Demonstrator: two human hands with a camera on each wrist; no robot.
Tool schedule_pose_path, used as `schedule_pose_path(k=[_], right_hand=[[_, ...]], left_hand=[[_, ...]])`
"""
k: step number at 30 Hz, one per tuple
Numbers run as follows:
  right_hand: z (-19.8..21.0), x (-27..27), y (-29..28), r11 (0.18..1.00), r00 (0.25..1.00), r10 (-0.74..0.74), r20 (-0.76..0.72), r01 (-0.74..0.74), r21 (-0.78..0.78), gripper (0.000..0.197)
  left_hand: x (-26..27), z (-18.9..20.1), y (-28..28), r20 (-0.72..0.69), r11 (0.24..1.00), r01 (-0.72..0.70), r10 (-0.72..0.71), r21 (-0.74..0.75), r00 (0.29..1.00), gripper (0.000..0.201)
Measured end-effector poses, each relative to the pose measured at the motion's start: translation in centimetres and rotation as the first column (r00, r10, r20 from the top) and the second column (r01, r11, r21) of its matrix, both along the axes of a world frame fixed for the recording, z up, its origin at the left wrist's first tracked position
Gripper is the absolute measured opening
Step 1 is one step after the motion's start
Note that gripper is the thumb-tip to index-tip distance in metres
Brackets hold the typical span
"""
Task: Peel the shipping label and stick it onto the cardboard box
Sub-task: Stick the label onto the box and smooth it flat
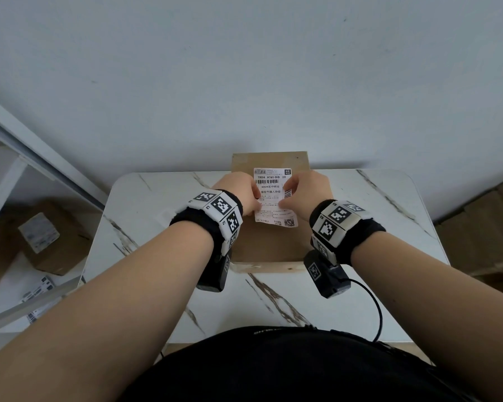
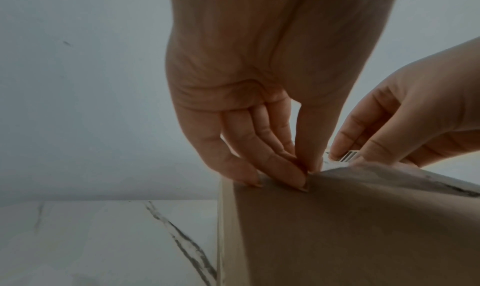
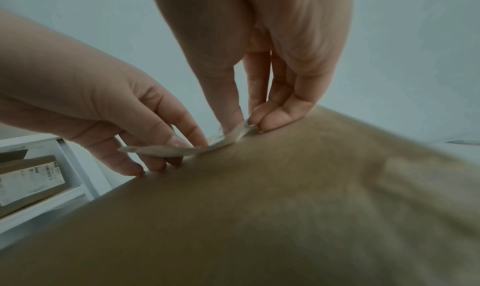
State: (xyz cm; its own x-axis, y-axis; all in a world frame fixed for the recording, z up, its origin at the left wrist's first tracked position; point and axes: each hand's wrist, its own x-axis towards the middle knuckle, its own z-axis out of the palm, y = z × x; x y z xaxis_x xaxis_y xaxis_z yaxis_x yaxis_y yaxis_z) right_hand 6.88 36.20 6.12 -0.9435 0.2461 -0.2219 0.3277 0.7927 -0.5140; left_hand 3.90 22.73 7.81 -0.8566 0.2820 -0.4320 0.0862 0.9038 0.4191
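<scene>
Both hands, left hand (image 1: 238, 190) and right hand (image 1: 308, 190), pinch the label's (image 1: 273, 198) side edges over the box (image 1: 269, 245); thin, floppy paper likely creases easily.

Place: a small packing or parcel-handling corner in a plain indoor room, not clearly a home or a business.
Worktop: a white marble-patterned worktop (image 1: 360, 256) with rounded corners, pushed against the wall.
Wall: a bare pale wall (image 1: 244, 68) with a few small marks.
Shelving: a white shelf unit (image 1: 9, 175) to the left, holding a cardboard parcel (image 1: 55, 248) that already bears a printed label.
Loose labels: more printed labels (image 1: 37, 291) lie on the shelf below that parcel.
Stock: flat brown cardboard (image 1: 482, 227) is stacked to the right of the worktop.
Parcel in work: a cardboard box (image 1: 267, 245) on the worktop, with a barcoded shipping label (image 1: 273, 198) over it.
</scene>
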Motion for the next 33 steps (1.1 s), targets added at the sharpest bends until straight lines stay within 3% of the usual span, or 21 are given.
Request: schedule_pose_path(k=[13,33], right_hand=[[1.4,0.2,-0.3,0.998,0.996,0.048,0.07,-0.05,0.035,0.028],[1.0,0.7,0.3,0.998,0.999,0.049,0.017,-0.05,0.025,0.025]], left_hand=[[0.1,0.3,0.2,0.007,0.999,0.018,-0.018,-0.029,1.0,0.024],[0.6,0.3,0.2,-0.046,0.999,0.022,-0.024,-0.05,0.999,0.025]])
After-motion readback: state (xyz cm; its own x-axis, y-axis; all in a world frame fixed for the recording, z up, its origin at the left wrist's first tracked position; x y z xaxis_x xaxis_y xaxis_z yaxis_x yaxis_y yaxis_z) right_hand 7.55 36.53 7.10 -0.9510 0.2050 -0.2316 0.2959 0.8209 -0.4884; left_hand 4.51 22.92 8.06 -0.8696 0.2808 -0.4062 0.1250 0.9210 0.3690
